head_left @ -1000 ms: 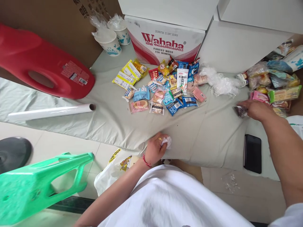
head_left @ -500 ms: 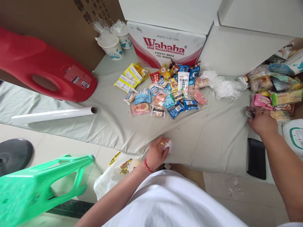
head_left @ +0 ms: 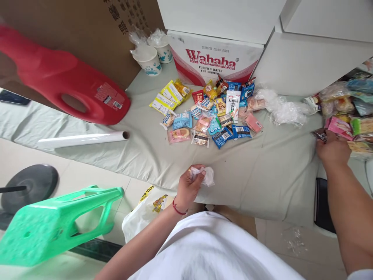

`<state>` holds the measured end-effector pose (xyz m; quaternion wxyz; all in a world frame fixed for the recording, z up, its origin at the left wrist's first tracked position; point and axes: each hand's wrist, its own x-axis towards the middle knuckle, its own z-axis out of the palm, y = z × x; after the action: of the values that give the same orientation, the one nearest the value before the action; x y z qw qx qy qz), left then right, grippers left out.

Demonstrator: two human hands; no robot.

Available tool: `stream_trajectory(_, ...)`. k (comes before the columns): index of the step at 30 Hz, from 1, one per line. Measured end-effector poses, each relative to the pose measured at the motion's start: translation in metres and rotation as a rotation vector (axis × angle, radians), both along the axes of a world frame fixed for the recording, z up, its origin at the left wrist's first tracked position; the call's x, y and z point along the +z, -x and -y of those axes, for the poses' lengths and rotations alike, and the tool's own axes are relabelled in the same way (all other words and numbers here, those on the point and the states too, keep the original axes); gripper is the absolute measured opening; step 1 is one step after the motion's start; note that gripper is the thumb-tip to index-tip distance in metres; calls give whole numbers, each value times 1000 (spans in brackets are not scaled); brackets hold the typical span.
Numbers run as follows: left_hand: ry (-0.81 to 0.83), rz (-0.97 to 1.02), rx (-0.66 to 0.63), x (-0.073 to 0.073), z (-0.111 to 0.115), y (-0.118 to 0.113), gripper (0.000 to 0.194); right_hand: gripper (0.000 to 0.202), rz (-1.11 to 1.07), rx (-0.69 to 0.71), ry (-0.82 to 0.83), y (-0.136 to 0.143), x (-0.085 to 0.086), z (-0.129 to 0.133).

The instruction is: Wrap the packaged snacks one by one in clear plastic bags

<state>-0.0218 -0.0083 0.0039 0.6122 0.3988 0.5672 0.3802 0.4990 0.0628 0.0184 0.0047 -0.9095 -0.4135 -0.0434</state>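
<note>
My left hand is closed round a crumpled, whitish see-through plastic bag, just above the front of the cloth-covered table. Far to the right, my right hand reaches to the edge of a heap of snacks. Its fingers are closed on a small dark snack packet, partly hidden by the hand. A pink packet lies right beside those fingers. Several small wrapped snacks are spread over the middle of the table, beyond my left hand. A clump of clear plastic bags lies between them and the heap.
A Wahaha carton stands behind the snacks, near paper cups stuffed with plastic. To the left are a red jug and a white roll. A green stool, a plastic bag and a black phone are nearer.
The view has shifted, so things sit further right. My left hand shows more of the crumpled plastic, its fingers turned upward. The dark packet at my right hand shows more clearly.
</note>
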Motion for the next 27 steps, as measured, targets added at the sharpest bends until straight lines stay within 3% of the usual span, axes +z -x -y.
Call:
stream_trajectory(3,51,153,94,0,-4,-2,51,73,-56,-73,-116,32,14,3)
stream_trajectory(5,64,208,100,0,-6,-4,53,63,-205,66,-326,77,18,18)
stream_trajectory(7,82,224,77,1,-7,-8,52,53,-693,253,-408,137,14,42)
stream_trajectory(9,82,224,21,3,-7,-12,46,62,-1235,452,-316,203,7,65)
stream_trajectory(11,69,219,-54,5,-7,-14,40,77,-1473,527,-263,261,-2,80)
stream_trajectory(12,58,209,-72,6,-7,-14,40,78,-1535,513,-226,284,-6,84)
stream_trajectory(13,46,193,-69,6,-7,-13,42,67,-1586,484,-190,301,-9,86)
stream_trajectory(16,16,134,35,2,-7,-7,49,40,-1646,377,-172,322,-13,82)
stream_trajectory(20,39,122,85,-6,-4,1,58,39,-1641,299,-186,313,-11,78)
stream_trajectory(23,83,232,109,-2,-3,3,61,39,-1650,215,-245,310,-9,80)
stream_trajectory(27,210,444,-84,10,-3,3,67,40,-1628,142,-382,319,-11,85)
